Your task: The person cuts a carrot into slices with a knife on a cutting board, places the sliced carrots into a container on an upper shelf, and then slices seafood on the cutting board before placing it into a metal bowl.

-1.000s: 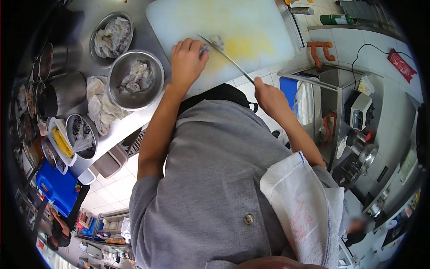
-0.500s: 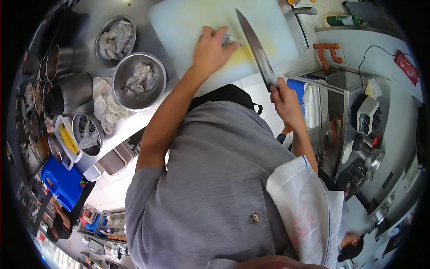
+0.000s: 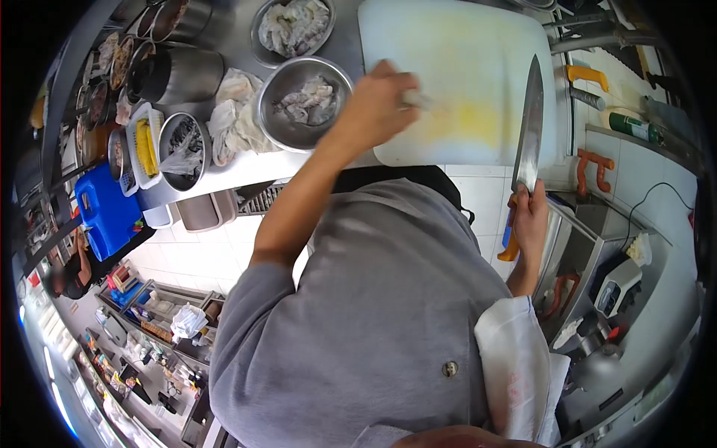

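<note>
Apparently left hand (image 3: pixel 381 108): half-curling, pinching small blurred pale piece (image 3: pixel 415 99)
Right hand (image 3: pixel 531 215): clasping orange-handled steel knife (image 3: pixel 529 142), presumably angling blade aside for safety

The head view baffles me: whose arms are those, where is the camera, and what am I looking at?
There is no machine here: these are a person's bare hands. The camera sits on that person's head, looking forward and down, so their gray shirt fills the bottom of the picture. The right hand holds a large knife, its blade pointing away from the body. The left hand, blurred, is over the left part of a white cutting board; something pale shows beside it, too smeared to name. Left of the board, on a metal counter, one bowl holds pale, wet-looking pieces, perhaps shrimp; a second bowl beyond it holds similar ones.
</note>
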